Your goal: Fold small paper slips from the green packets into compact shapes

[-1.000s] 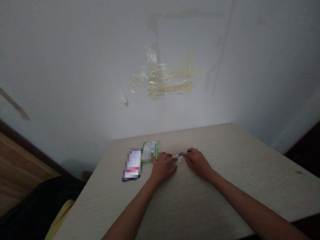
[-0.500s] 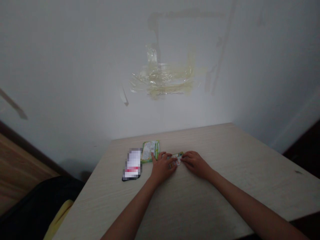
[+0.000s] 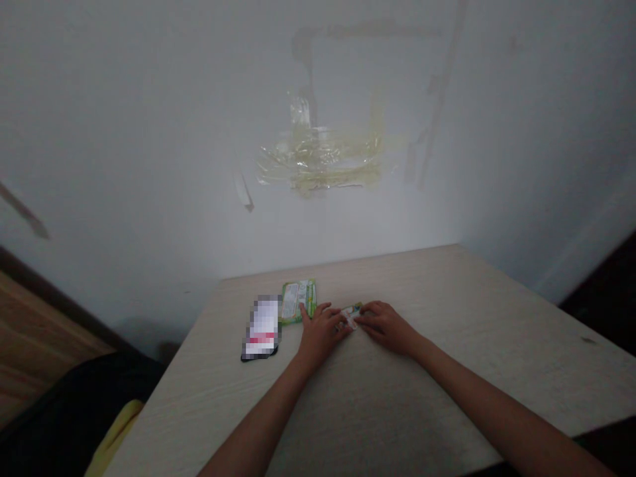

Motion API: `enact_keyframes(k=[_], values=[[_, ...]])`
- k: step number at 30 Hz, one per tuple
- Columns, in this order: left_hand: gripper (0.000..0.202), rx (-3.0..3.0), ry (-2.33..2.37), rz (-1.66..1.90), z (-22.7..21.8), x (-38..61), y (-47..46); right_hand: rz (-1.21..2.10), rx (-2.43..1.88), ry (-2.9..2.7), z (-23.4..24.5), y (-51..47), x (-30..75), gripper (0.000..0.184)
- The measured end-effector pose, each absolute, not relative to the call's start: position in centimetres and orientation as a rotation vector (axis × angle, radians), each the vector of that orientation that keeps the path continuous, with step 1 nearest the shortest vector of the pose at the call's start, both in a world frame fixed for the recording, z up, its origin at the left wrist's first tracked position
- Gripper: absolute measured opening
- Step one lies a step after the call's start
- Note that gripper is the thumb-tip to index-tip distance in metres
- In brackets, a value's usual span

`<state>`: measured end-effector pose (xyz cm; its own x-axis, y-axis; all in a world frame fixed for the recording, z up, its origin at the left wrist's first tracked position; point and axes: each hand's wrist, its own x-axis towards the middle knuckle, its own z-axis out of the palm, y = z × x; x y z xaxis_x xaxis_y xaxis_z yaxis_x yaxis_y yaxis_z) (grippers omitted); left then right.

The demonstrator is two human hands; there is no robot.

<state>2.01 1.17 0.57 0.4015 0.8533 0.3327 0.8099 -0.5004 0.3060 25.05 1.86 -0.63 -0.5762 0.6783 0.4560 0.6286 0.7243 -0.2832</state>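
Observation:
Both hands rest on a pale wooden table (image 3: 447,344) and meet over a small green and white packet (image 3: 352,313). My left hand (image 3: 320,332) lies with fingers partly spread, its fingertips pressing the packet's left end. My right hand (image 3: 385,326) pinches the packet's right end with curled fingers. Most of the packet is hidden between the fingers. A larger green and white packet (image 3: 299,300) lies flat just beyond my left hand.
A flat dark-edged object with a blurred face (image 3: 262,328) lies left of the green packet. The table's far edge meets a white wall with old tape residue (image 3: 322,156). A dark and yellow object (image 3: 106,434) sits low at the left, off the table.
My right hand has slid left, closing the gap between the hands. The small packet looks folded smaller and is now mostly covered by the fingers.

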Motion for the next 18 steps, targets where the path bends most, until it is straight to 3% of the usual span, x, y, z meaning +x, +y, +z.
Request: enact_keyframes(k=[11,18], values=[[0.019,2.560,1.449,0.529,0.8,0.5,1.7,0.181,-0.989,-2.350,-0.4,1.9,25.0,0.024],[0.022,2.513,1.560,0.602,1.1,1.6,1.4,0.220,-0.996,-2.331,-0.2,1.6,25.0,0.025]])
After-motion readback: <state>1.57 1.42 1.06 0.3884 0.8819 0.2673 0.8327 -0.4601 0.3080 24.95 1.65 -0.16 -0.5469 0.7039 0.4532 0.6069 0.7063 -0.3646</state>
